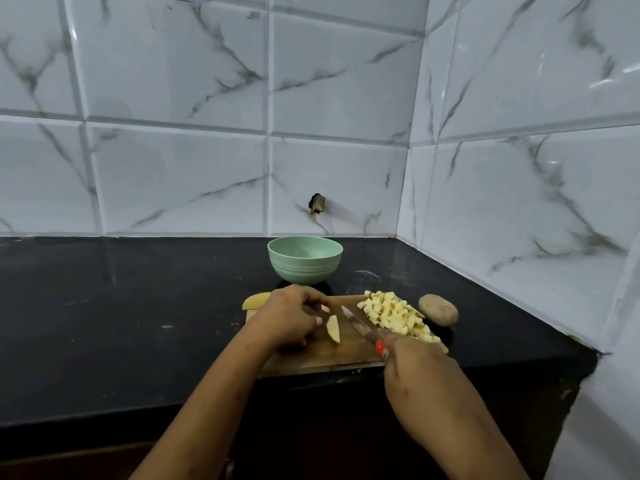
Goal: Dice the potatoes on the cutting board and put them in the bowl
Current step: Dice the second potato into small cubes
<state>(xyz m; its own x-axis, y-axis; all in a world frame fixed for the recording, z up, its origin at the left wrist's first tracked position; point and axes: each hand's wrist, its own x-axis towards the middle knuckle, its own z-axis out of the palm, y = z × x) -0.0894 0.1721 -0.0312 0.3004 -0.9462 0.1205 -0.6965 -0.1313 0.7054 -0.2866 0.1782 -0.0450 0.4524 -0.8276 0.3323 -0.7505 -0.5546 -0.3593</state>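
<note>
Potato wedge [333, 328] is lying on the wooden cutting board [346, 356], pale and curved, just beside the left hand [289, 317]. That hand is curling over it with the thumb tip at the wedge's edge and a finger over a smaller scrap [325, 309]; whether it is actually pinching either piece I cannot tell. The knife [360, 326] is pointing in on a slant, its tip sitting near those fingertips, and the right hand [415, 372] is clenching the red handle.

The main risk is probably the blade meeting the left fingertips, since they are sitting so near the tip. A narrow wedge on a rounded back is also likely to rock or skid under the cut, which would throw the blade sideways.

Diced potato [398, 317] is piling up along the board's right side, right next to the knife. A sweep of the blade or wrist could push cubes off onto the black tabletop [138, 323].

A whole potato [438, 310] is waiting just beside the board's right end, and another wedge [255, 301] is hanging over its left corner, where a nudge could tip it off. The green bowl [304, 259] is standing behind the board, apparently with no potato in it yet, so cubes could drop during the transfer.
</note>
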